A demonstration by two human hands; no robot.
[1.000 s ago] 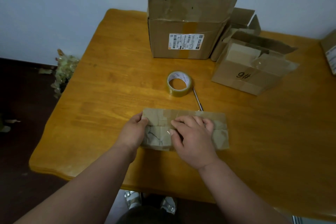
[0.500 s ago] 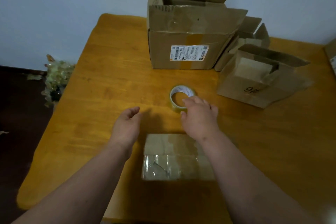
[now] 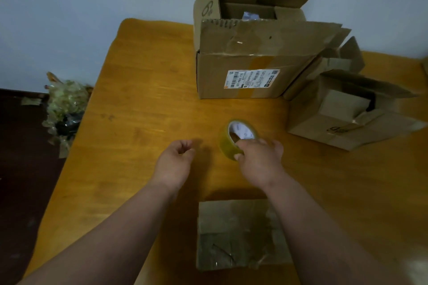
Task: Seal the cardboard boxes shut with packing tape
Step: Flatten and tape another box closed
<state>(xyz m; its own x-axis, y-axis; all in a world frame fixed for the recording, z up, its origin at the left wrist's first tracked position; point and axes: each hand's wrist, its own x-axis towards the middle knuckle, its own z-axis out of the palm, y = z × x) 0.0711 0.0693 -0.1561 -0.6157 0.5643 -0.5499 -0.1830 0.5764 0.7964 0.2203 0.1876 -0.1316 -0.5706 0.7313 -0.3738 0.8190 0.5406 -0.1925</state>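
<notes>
The right hand [image 3: 260,162] is grasping the yellowish roll of clear packing tape [image 3: 234,139], tilted on the orange wooden bench [image 3: 143,109]; the left hand [image 3: 176,162] is hovering, fingers loosely curled, holding nothing. Next, judging: finding the tape's free end for the flat brown cardboard box [image 3: 238,236] nearest the person.

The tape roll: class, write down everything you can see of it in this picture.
The tape roll is a ring of yellowish clear packing tape wound on a pale printed core. It stands tilted on the wooden table, its open centre facing up and toward the camera. The right hand grips its near edge, thumb on the outer face and fingers over the rim. It lies apart from the open boxes behind it. No loose end shows.
</notes>
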